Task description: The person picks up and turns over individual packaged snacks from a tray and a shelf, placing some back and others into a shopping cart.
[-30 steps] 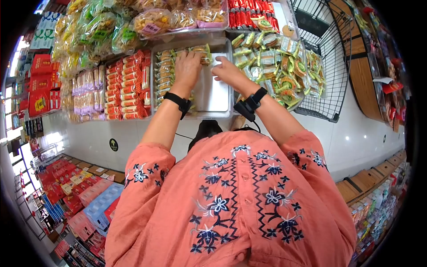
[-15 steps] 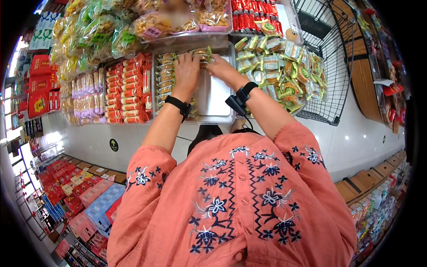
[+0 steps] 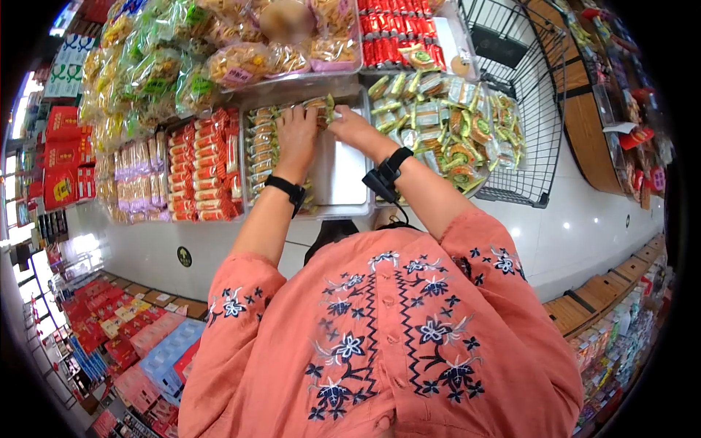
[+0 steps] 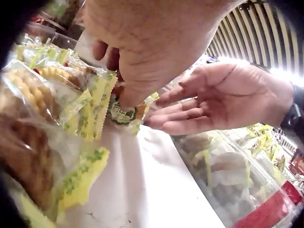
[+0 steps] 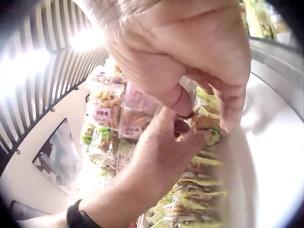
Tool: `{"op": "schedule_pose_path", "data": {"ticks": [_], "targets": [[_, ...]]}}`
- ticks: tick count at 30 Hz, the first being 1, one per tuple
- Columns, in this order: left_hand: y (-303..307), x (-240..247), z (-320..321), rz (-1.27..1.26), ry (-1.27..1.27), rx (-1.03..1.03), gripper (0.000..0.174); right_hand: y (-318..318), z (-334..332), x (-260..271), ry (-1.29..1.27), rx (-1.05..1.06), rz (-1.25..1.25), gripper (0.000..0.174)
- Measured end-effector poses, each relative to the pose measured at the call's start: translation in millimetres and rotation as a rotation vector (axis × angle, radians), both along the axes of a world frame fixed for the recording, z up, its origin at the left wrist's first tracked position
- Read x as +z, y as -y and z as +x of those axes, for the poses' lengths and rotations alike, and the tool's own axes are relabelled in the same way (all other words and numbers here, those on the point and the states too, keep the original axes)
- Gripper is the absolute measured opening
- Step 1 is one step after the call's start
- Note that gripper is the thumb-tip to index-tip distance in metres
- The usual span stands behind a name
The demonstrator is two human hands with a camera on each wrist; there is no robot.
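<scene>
In the head view my left hand (image 3: 297,139) is over rows of wrapped cookie packets (image 3: 261,152) in a clear bin (image 3: 343,212). The left wrist view shows my left hand (image 4: 152,47) gripping a green-printed packet (image 4: 124,114), thumb on its near face, other fingers partly hidden behind. My right hand (image 3: 355,133) is at the right end of that row, its fingers extended and palm towards the packet (image 4: 223,99). From the right wrist, both hands (image 5: 185,52) surround the packet (image 5: 206,126); exact right fingertip contact is unclear.
A white bin bottom (image 3: 343,175) shows right of the packets. Red-and-orange wrapped rolls (image 3: 208,164) stand left, a heap of green-wrapped packets (image 3: 456,131) right, and bagged snacks (image 3: 237,64) behind. A black wire cart (image 3: 537,109) is at the far right.
My right hand has moved left and inward, from apart to the end of the packet row. My left hand has stayed at the packets. The head view has shifted slightly.
</scene>
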State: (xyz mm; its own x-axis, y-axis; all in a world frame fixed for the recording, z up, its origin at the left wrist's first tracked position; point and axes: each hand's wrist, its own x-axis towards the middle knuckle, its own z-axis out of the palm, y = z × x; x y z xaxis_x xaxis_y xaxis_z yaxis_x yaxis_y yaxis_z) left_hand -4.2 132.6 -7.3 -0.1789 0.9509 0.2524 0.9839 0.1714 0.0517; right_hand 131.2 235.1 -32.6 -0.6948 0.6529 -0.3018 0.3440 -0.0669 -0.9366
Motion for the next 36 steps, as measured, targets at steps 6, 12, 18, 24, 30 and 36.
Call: {"op": "schedule_pose_path", "data": {"ticks": [6,12,18,24,30,36], "targets": [[4,11,8,0.002,0.028,0.008,0.05,-23,38,70,-0.156,-0.035,-0.256,0.043],[10,20,13,0.02,0.047,-0.009,0.047,-88,78,111,-0.121,-0.209,0.064,0.032],[19,20,16,0.055,0.079,0.042,0.056,-149,96,84,0.232,-0.358,0.898,0.042],[42,38,38,0.151,0.169,0.085,0.052,-162,91,68,0.618,-0.312,0.887,0.049],[67,48,55,0.135,0.274,0.137,0.048,-168,84,53,0.686,-0.258,0.897,0.047],[82,49,57,0.149,0.305,0.162,0.045,-166,81,59,0.643,-0.315,0.907,0.049]]}}
